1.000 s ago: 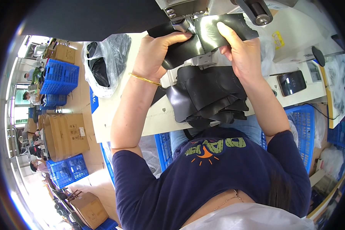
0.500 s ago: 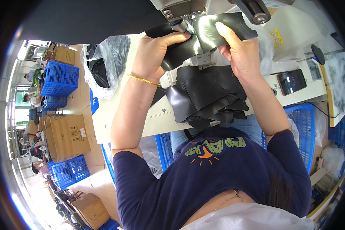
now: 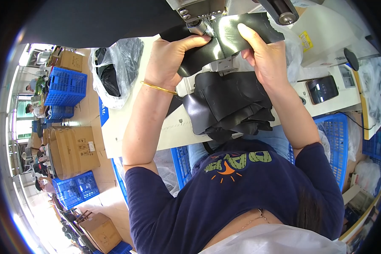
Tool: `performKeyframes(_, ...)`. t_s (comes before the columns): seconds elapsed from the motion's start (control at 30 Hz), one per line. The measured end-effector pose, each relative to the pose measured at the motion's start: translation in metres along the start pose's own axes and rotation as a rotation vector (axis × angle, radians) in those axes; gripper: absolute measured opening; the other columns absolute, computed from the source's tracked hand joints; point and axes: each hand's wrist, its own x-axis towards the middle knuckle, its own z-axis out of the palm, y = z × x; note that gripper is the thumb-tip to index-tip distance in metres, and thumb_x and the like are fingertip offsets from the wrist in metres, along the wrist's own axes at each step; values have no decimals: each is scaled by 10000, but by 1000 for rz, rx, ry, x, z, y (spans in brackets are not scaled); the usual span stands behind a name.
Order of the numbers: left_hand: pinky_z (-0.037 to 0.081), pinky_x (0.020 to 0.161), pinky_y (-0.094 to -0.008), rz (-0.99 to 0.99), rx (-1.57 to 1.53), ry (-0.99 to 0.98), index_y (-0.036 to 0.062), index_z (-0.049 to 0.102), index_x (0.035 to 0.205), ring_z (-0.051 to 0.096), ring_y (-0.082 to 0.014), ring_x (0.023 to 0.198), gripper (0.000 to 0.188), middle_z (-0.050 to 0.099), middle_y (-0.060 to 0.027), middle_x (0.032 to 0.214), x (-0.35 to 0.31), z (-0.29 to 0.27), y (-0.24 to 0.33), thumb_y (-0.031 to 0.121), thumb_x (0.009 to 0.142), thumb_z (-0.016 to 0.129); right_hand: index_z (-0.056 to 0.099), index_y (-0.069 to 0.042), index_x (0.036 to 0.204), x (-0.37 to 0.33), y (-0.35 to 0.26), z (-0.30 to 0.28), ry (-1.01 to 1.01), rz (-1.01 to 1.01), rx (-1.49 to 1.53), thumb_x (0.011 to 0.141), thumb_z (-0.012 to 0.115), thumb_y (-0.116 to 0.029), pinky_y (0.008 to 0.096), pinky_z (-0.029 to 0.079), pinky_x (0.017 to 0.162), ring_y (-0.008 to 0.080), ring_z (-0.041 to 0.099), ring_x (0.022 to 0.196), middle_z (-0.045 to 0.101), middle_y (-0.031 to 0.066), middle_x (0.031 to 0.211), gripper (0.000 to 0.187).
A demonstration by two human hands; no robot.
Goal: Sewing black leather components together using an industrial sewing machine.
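A glossy black leather-like piece (image 3: 235,36) with a seam down its middle lies under the presser foot of a sewing machine (image 3: 205,12). My left hand (image 3: 167,57) grips its left part, thumb on top close beside the foot; the other fingers are mostly hidden beneath. On the right part, my right hand (image 3: 264,55) pinches the piece between thumb on top and fingers curled below. Nearer to me, a stack of similar black pieces (image 3: 228,101) rests at the table's front edge, below the machine's arm.
A clear plastic bag (image 3: 118,72) with black material sits left on the white table (image 3: 127,135). At the right lies a phone (image 3: 322,89). Blue crates (image 3: 332,139) flank my legs; cardboard boxes (image 3: 74,152) and more crates stand on the floor at left.
Hardly anything differs: both hands keep their hold, and the black piece's near edge has shifted very slightly under the foot.
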Motion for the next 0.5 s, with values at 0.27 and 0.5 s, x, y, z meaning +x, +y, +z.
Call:
performKeyframes(0.27, 546, 664, -268, 10, 5, 4, -25, 674, 846, 660, -166, 730, 132, 680, -91, 840, -2, 1, 0, -48, 721, 712, 650, 13, 880, 1, 1, 0, 8, -34, -16, 841, 661, -112, 205, 350, 375, 99, 545, 467, 635, 65, 706, 132)
performKeyframes(0.5, 556, 654, -270, -39, -26, 51, -55, 678, 858, 667, -186, 733, 124, 680, -118, 844, 3, -3, 0, -72, 735, 682, 659, -9, 902, 5, 3, -2, 26, -39, -113, 840, 675, -121, 184, 321, 402, 83, 510, 501, 610, 27, 719, 129)
